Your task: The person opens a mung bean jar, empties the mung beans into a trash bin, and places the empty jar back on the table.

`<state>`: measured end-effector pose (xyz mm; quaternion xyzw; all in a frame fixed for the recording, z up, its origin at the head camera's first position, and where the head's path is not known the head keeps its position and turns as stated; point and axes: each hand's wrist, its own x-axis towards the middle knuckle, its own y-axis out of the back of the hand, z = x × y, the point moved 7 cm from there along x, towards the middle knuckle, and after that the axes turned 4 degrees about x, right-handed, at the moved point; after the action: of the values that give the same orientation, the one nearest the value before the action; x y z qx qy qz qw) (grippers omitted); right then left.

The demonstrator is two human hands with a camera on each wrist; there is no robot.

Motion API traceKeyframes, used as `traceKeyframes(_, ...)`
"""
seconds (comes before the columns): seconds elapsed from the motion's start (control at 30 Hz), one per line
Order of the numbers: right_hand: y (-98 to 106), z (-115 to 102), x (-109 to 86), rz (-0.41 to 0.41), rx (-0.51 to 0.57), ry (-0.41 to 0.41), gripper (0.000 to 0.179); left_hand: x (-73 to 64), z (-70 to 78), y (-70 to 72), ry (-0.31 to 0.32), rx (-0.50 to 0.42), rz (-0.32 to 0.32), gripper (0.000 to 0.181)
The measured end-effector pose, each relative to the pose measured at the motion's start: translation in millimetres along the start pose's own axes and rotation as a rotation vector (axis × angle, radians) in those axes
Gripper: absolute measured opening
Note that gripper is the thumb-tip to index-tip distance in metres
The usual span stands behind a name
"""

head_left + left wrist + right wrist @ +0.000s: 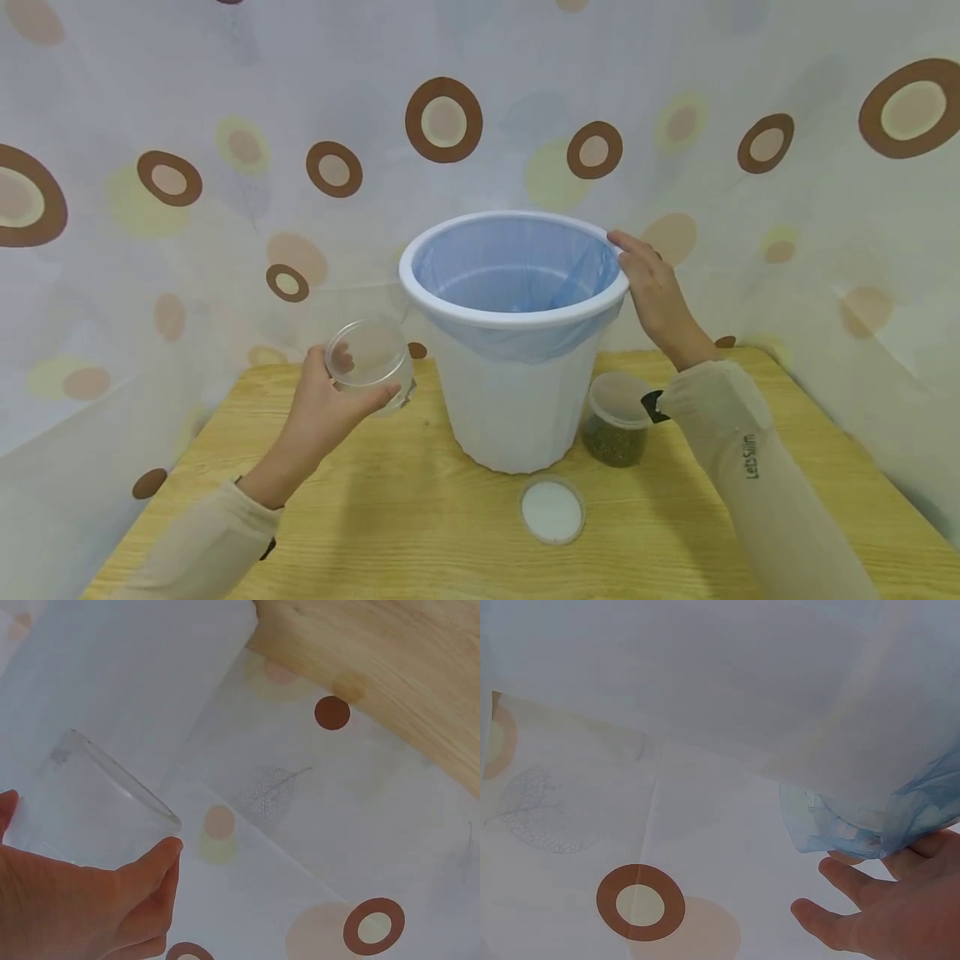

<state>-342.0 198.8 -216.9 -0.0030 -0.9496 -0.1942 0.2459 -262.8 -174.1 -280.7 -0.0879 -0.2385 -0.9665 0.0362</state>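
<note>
My left hand (330,412) grips a clear plastic tub (367,354) by its side, fingers and thumb spread round it, left of the bin. In the left wrist view the tub (97,802) appears tilted, thumb near its rim. A white trash bin (517,400) with a blue bag liner (510,258) folded over its rim stands upright on the table. At the bin's right rim, my right hand (660,304) rests with its fingertips touching the edge. The right wrist view shows fairly straight fingers (855,885) beside the hanging liner (847,825); the bag hides part of them.
Right of the bin's base stands a lidded clear tub (615,421) with dark greenish-brown contents. A round lid or shallow dish with a white face (552,511) lies in front. The wooden table (420,533) meets a patterned wall covering (510,50) behind.
</note>
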Motion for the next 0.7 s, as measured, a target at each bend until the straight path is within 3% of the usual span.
traceKeyframes(0.2, 1.0, -1.4, 0.5, -0.006, 0.002, -0.007, 0.053, -4.1, -12.4, -13.4, 0.023, 0.015, -0.041, 0.085)
traceKeyframes(0.53, 0.5, -1.4, -0.5, -0.006, -0.002, 0.01, 0.053, -9.8, -53.9, -46.1, 0.07, 0.189, -0.154, 0.088)
traceKeyframes(0.7, 0.2, -2.2, -0.8, -0.006, 0.001, 0.01, 0.052, -15.2, -65.4, -59.2, 0.065, 0.236, -0.202, 0.089)
